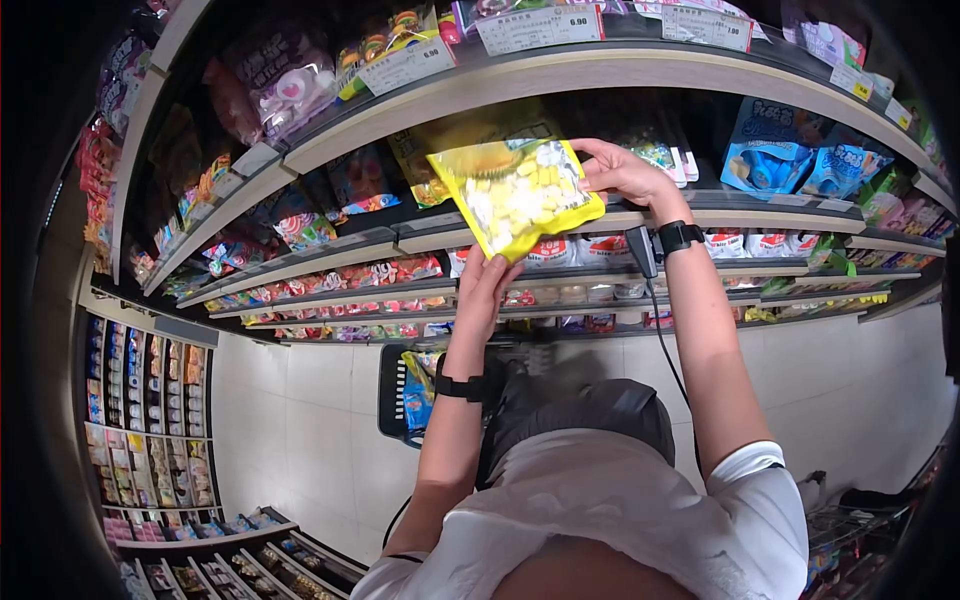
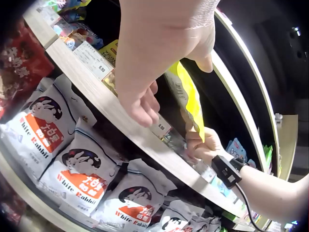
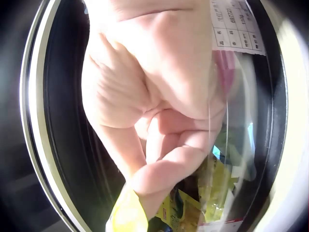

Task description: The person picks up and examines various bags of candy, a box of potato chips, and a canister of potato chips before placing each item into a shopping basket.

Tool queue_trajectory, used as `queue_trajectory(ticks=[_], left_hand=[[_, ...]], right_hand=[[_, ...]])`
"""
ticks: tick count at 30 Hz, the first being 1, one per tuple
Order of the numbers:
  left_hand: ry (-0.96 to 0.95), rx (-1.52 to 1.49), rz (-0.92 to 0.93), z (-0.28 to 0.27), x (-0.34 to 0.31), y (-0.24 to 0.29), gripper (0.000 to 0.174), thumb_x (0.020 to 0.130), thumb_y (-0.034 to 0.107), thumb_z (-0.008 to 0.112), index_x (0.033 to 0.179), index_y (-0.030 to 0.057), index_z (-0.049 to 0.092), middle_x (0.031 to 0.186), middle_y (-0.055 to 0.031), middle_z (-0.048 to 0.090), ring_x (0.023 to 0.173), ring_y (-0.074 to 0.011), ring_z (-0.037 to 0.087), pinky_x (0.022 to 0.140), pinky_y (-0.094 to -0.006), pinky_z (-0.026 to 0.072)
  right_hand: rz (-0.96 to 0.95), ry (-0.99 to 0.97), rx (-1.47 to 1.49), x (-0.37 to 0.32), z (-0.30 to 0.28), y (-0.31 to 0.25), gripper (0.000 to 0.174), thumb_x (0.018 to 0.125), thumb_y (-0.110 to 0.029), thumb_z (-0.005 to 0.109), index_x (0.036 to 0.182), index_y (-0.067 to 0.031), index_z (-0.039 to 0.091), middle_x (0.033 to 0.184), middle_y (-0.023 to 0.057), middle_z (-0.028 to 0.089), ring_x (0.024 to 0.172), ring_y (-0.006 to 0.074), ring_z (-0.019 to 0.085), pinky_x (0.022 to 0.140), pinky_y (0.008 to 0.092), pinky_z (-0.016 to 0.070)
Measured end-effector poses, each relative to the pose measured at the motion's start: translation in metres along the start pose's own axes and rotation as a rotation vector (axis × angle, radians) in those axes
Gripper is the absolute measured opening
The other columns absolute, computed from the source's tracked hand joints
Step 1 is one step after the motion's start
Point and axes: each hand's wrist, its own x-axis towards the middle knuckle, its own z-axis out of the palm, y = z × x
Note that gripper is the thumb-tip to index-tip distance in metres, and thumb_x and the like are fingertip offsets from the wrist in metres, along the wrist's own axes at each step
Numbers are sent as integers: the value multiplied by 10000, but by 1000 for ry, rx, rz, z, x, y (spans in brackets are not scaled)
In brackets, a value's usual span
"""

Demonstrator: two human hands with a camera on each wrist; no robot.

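Observation:
A yellow candy bag point(image 1: 530, 195) with a clear window full of yellow and white pieces is held up, tilted, before the shelves. My right hand point(image 1: 628, 175) pinches its right edge between thumb and fingers. At the bag's lower corner my left hand point(image 1: 485, 290) grips with the thumb on the near face. The left wrist view shows the yellow bag point(image 2: 189, 99) nearly edge-on, beyond the left hand point(image 2: 154, 53). In the right wrist view, the right hand point(image 3: 154, 111) hides most of the bag, and only a yellow corner point(image 3: 128, 212) shows at the fingertips.
Shelf tiers curve around me, with price tags point(image 1: 540, 30) along the edges. White Rabbit candy bags point(image 2: 82, 174) line a lower shelf. Blue pouches point(image 1: 765, 150) stand to the right. A dark basket point(image 1: 392, 410) with colourful packets sits on the tiled floor point(image 1: 300, 400).

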Motion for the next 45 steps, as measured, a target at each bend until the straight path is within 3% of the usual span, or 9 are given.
queue_trajectory(ticks=[6, 18, 23, 26, 33, 35, 36, 39, 45], left_hand=[[54, -61, -60, 8, -11, -4, 373, 1011, 102, 588, 1350, 17, 459, 1270, -97, 626, 1062, -151, 653, 809, -280, 557], [114, 49, -80, -7, -44, 2, 284, 978, 108, 625, 1248, 59, 549, 1012, 27, 643, 699, -5, 456, 555, -191, 311], [28, -201, -85, 11, -52, 17, 450, 1009, 129, 551, 1433, 46, 424, 1358, -99, 572, 1187, -185, 589, 969, -339, 479], [-26, -302, -154, 3, -53, 12, 506, 1024, 146, 504, 1494, 50, 341, 1495, -123, 460, 1395, -274, 443, 1144, -452, 360], [-97, -449, -263, 4, -57, -2, 510, 1019, 196, 480, 1493, 60, 350, 1471, -113, 493, 1358, -289, 485, 1120, -453, 392], [-67, -634, -353, -4, -60, -16, 431, 1018, 269, 467, 1392, 56, 443, 1276, -119, 599, 1104, -280, 638, 925, -439, 519], [-179, -597, -333, -8, -60, -19, 375, 1005, 327, 505, 1239, 35, 502, 1012, -87, 612, 834, -242, 641, 712, -374, 504], [-453, -829, -307, 5, -66, -20, 442, 988, 460, 530, 1124, 41, 499, 818, -36, 545, 542, -179, 518, 537, -291, 393], [-538, -1070, -441, 7, -63, -28, 343, 1043, 377, 434, 805, 130, 446, 517, 43, 481, 395, -78, 441, 459, -245, 360]], right_hand=[[88, -54, -125, 6, 1, -4, 488, 910, -124, 702, 1364, -29, 553, 1055, 109, 735, 864, 108, 703, 717, 207, 569], [70, 82, -115, 13, -5, 4, 510, 977, -214, 639, 1395, 44, 503, 1168, 124, 680, 984, 146, 666, 796, 237, 569], [62, 114, -86, 12, -1, 3, 513, 977, -246, 645, 1393, 22, 514, 1118, 108, 694, 940, 140, 680, 750, 239, 578], [62, 121, -66, 11, 0, 2, 515, 981, -244, 640, 1398, 28, 508, 1129, 115, 694, 940, 144, 684, 754, 243, 581], [91, 88, -79, 8, 0, -3, 515, 993, -230, 621, 1416, 29, 482, 1133, 123, 688, 908, 136, 686, 765, 247, 591], [101, 95, -84, 7, 2, -4, 518, 1002, -224, 605, 1436, 19, 462, 1137, 127, 684, 853, 115, 681, 763, 236, 593], [102, 92, -82, 7, 2, -3, 518, 1002, -224, 605, 1436, 19, 462, 1137, 127, 684, 853, 115, 681, 763, 236, 593], [99, 89, -82, 7, 1, -3, 518, 1004, -233, 611, 1428, 27, 466, 1112, 115, 697, 853, 111, 693, 760, 233, 597], [96, 90, -79, 9, -1, -1, 507, 1013, -225, 595, 1431, 30, 463, 1106, 123, 701, 821, 93, 695, 744, 215, 606]])
